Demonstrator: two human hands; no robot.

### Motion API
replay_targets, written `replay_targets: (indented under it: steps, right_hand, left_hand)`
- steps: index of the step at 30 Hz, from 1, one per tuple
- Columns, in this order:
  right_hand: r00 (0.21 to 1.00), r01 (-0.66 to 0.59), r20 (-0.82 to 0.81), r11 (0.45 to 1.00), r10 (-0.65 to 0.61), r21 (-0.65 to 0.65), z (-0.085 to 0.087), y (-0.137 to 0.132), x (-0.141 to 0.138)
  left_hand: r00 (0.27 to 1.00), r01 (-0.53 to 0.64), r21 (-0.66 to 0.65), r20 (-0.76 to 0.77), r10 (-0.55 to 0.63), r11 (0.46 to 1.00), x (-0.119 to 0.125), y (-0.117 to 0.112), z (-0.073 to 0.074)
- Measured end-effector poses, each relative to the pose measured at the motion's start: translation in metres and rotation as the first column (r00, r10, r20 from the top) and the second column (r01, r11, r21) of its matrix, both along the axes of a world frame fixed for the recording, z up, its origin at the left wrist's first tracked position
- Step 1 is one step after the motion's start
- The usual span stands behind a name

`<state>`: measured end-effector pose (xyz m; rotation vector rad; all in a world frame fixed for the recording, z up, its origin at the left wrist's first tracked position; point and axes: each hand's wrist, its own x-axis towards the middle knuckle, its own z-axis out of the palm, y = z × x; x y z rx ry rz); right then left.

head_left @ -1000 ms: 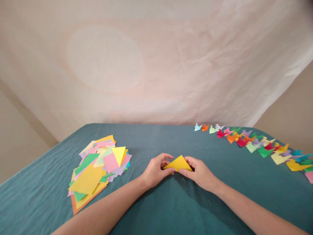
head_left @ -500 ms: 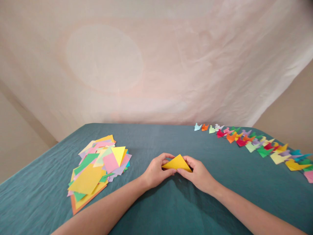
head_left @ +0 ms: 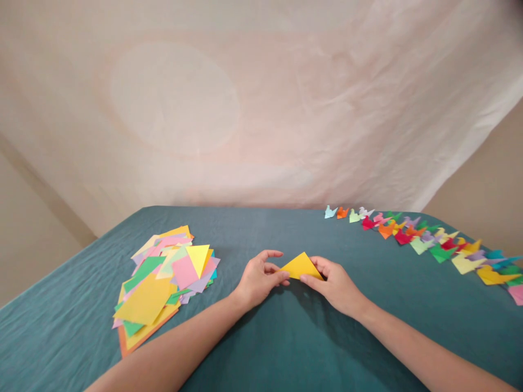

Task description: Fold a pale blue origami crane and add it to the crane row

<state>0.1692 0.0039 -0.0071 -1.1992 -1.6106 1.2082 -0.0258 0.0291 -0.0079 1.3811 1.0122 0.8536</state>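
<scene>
A yellow paper folded into a triangle (head_left: 301,265) sits at the middle of the teal tablecloth (head_left: 286,337). My right hand (head_left: 333,283) pinches the triangle's right corner between thumb and fingers. My left hand (head_left: 259,277) is at the triangle's left corner, thumb and forefinger closed on its tip while the other fingers curl loosely above. The triangle's point stands up, away from me.
A loose pile of coloured paper squares (head_left: 163,277) lies at the left of the table. A row of several folded paper figures (head_left: 429,237) runs along the right side toward the far edge. A wrinkled pale cloth backdrop (head_left: 261,109) hangs behind the table.
The triangle has shifted slightly right and away from me. My left hand's upper fingers have lifted off the paper, leaving only its fingertips at the left corner.
</scene>
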Motion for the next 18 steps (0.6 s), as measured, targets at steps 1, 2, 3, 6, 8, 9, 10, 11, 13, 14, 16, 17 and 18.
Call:
replay_targets:
  steps: [1, 2, 3, 6, 8, 9, 10, 11, 13, 14, 16, 17, 18]
  right_hand:
    - [1.000, 0.001, -0.005, 1.000, -0.001, -0.003, 0.000, 0.000, 0.001]
    - [1.000, 0.003, -0.008, 1.000, -0.003, -0.004, 0.001, 0.001, 0.002]
    - [1.000, 0.006, -0.008, 1.000, -0.006, -0.003, 0.001, 0.001, 0.002]
    - [1.000, -0.001, -0.010, 1.000, 0.001, 0.004, 0.001, 0.003, 0.005]
    - [1.000, -0.012, -0.012, 1.000, 0.012, 0.014, 0.001, 0.005, 0.007]
    - [1.000, -0.005, -0.003, 1.000, 0.006, 0.023, 0.001, 0.006, 0.009]
    - [1.000, 0.012, 0.018, 0.999, -0.013, 0.039, 0.000, 0.006, 0.011]
    - [0.998, 0.035, 0.048, 0.998, -0.038, 0.058, 0.000, 0.007, 0.013]
    - [0.990, 0.075, 0.113, 0.992, -0.086, 0.105, -0.001, 0.009, 0.016]
    - [0.985, 0.085, 0.137, 0.988, -0.103, 0.128, -0.001, 0.009, 0.017]
    - [0.979, 0.088, 0.165, 0.983, -0.115, 0.162, 0.000, 0.010, 0.019]
    - [0.977, 0.091, 0.173, 0.981, -0.121, 0.172, 0.001, 0.010, 0.019]
    - [0.975, 0.095, 0.180, 0.979, -0.127, 0.178, 0.002, 0.010, 0.020]
  left_hand:
    - [1.000, -0.007, -0.011, 0.014, 0.007, 1.000, 0.000, 0.001, 0.000]
    - [1.000, -0.008, -0.018, 0.028, 0.008, 1.000, 0.000, 0.001, 0.000]
    - [0.999, -0.006, -0.023, 0.043, 0.007, 1.000, 0.000, 0.002, 0.000]
    - [0.997, -0.005, -0.030, 0.081, 0.008, 1.000, -0.002, 0.003, -0.001]
    - [0.995, -0.012, -0.038, 0.097, 0.015, 0.999, -0.003, 0.004, -0.001]
    - [0.995, -0.018, -0.042, 0.102, 0.022, 0.999, -0.003, 0.005, -0.001]
    - [0.994, -0.024, -0.045, 0.106, 0.029, 0.999, -0.004, 0.005, -0.001]
    - [0.993, -0.031, -0.046, 0.108, 0.036, 0.998, -0.004, 0.005, -0.001]
    - [0.993, -0.039, -0.046, 0.112, 0.044, 0.998, -0.004, 0.005, 0.000]
    - [0.992, -0.040, -0.044, 0.114, 0.045, 0.998, -0.004, 0.005, 0.000]
    - [0.992, -0.043, -0.038, 0.114, 0.047, 0.998, -0.004, 0.005, 0.001]
    - [0.992, -0.047, -0.037, 0.114, 0.051, 0.998, -0.004, 0.005, 0.002]
    - [0.992, -0.052, -0.038, 0.113, 0.056, 0.998, -0.005, 0.005, 0.002]
